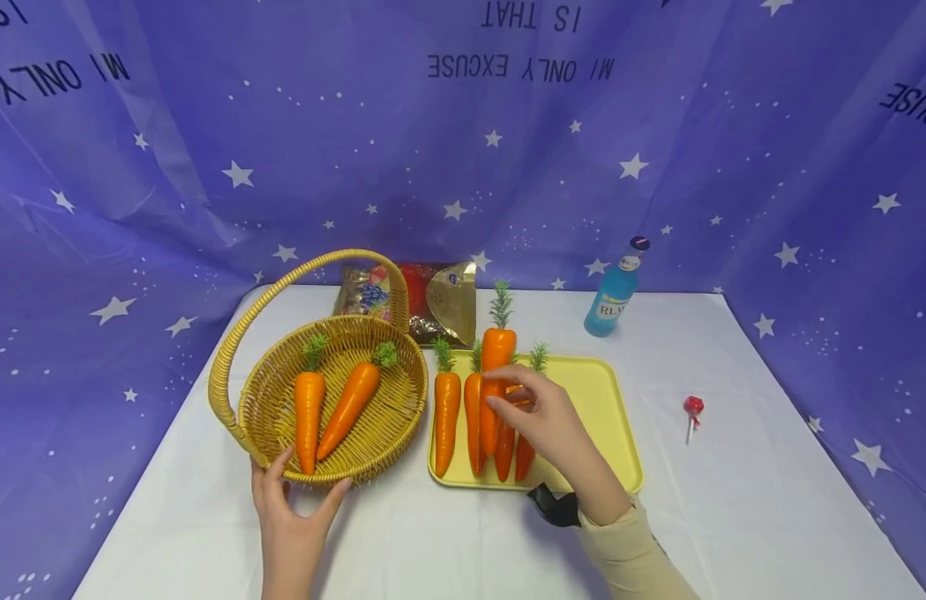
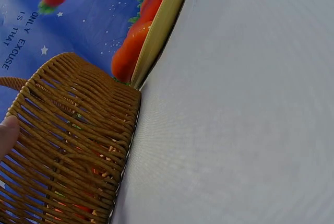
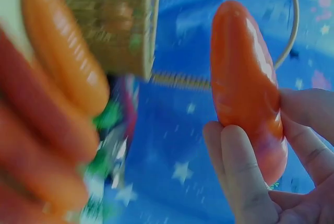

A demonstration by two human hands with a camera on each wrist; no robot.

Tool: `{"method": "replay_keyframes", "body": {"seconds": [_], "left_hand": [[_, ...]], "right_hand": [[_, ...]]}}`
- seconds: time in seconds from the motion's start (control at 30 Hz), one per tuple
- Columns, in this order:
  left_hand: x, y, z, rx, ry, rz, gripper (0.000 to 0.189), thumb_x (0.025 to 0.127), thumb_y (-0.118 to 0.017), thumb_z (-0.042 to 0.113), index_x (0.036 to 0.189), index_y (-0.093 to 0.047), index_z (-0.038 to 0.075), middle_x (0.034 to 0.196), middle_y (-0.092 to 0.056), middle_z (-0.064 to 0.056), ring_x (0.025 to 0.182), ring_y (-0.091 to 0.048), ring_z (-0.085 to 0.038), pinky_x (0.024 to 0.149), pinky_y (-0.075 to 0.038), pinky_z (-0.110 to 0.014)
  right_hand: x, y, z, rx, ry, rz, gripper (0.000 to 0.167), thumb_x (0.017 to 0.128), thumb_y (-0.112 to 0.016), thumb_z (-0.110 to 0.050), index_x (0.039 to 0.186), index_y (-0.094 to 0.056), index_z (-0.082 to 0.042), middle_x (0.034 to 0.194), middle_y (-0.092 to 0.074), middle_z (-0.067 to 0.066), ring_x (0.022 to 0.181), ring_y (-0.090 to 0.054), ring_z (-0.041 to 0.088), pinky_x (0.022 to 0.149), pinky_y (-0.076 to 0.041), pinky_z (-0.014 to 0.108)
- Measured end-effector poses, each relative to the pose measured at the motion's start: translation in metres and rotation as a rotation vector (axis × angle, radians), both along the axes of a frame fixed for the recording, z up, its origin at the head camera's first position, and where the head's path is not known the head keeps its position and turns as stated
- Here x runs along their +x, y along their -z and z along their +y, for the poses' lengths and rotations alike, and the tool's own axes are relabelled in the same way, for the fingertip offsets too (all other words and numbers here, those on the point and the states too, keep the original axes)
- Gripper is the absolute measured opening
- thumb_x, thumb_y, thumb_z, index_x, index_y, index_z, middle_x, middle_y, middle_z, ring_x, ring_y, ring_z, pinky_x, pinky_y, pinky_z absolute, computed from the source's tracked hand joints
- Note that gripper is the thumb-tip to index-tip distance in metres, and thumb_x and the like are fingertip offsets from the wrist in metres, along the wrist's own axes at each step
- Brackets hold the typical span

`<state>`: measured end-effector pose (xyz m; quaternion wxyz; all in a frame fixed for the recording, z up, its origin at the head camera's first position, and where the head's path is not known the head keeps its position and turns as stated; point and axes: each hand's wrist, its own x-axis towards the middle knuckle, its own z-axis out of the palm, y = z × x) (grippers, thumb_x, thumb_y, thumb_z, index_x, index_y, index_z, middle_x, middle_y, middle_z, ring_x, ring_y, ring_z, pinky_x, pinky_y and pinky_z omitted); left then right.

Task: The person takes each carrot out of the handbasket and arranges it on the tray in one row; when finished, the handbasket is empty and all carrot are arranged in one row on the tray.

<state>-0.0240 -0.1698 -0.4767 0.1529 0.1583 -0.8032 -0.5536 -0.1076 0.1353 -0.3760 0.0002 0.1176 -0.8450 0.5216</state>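
My right hand [image 1: 545, 412] grips an orange carrot [image 1: 498, 350] with a green leafy top, raised over the yellow tray [image 1: 593, 417]. Close up in the right wrist view, thumb and fingers wrap the narrowing lower part of that carrot [image 3: 242, 72]. Several more carrots [image 1: 447, 421] lie side by side on the tray's left half. To the left stands a woven wicker basket [image 1: 406, 425] with a tall handle, and two carrots [image 1: 308, 417] lie inside it. My left hand [image 1: 293, 517] rests at the basket's near rim, thumb and fingers spread apart; one digit touches the rim in the left wrist view.
A gold and red snack packet [image 1: 451, 304] lies behind the basket and tray. At the back right a blue bottle [image 1: 613, 296] stands upright. A red lollipop [image 1: 693, 407] lies right of the tray on the white tabletop [image 1: 763, 500]. Purple star-printed cloth [image 1: 553, 192] surrounds the table.
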Motion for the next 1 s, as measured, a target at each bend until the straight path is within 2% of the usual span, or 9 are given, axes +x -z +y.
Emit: {"method": "replay_keyframes", "body": {"seconds": [0.23, 0.43, 0.77, 1.0], "left_hand": [[0.0, 0.001, -0.001, 0.004, 0.002, -0.016, 0.092, 0.077, -0.083, 0.026, 0.148, -0.026, 0.01, 0.158, 0.018, -0.01, 0.144, 0.007, -0.034, 0.114, -0.013, -0.058], [0.0, 0.0, -0.001, 0.001, 0.005, -0.004, 0.092, 0.077, -0.083, 0.025, 0.147, -0.026, 0.01, 0.158, 0.018, -0.01, 0.144, 0.007, -0.033, 0.114, -0.014, -0.058], [-0.001, -0.001, 0.0, -0.005, -0.009, -0.005, 0.089, 0.077, -0.084, 0.025, 0.146, -0.029, 0.01, 0.159, 0.015, -0.009, 0.144, 0.004, -0.031, 0.113, -0.017, -0.057], [0.0, 0.0, 0.001, -0.002, -0.006, -0.009, 0.09, 0.077, -0.083, 0.025, 0.147, -0.028, 0.01, 0.159, 0.017, -0.01, 0.144, 0.006, -0.032, 0.114, -0.016, -0.057]], "right_hand": [[0.001, 0.023, 0.046, 0.064, 0.118, 0.002, 0.028, 0.089, -0.072, -0.025, 0.117, -0.067, -0.023, 0.111, -0.065, 0.003, 0.087, -0.064, 0.023, 0.073, -0.056, 0.035], [0.005, 0.042, 0.069, 0.149, 0.19, -0.027, 0.029, 0.089, -0.071, -0.021, 0.117, -0.066, -0.019, 0.109, -0.065, 0.009, 0.084, -0.065, 0.023, 0.073, -0.056, 0.035], [0.011, 0.069, 0.081, 0.28, 0.251, -0.152, 0.03, 0.091, -0.069, -0.021, 0.121, -0.065, -0.02, 0.104, -0.066, 0.007, 0.083, -0.063, 0.018, 0.072, -0.053, 0.035], [0.01, 0.082, 0.08, 0.303, 0.249, -0.175, 0.031, 0.09, -0.069, -0.02, 0.121, -0.065, -0.021, 0.107, -0.066, 0.007, 0.09, -0.064, 0.021, 0.073, -0.054, 0.037]]}}
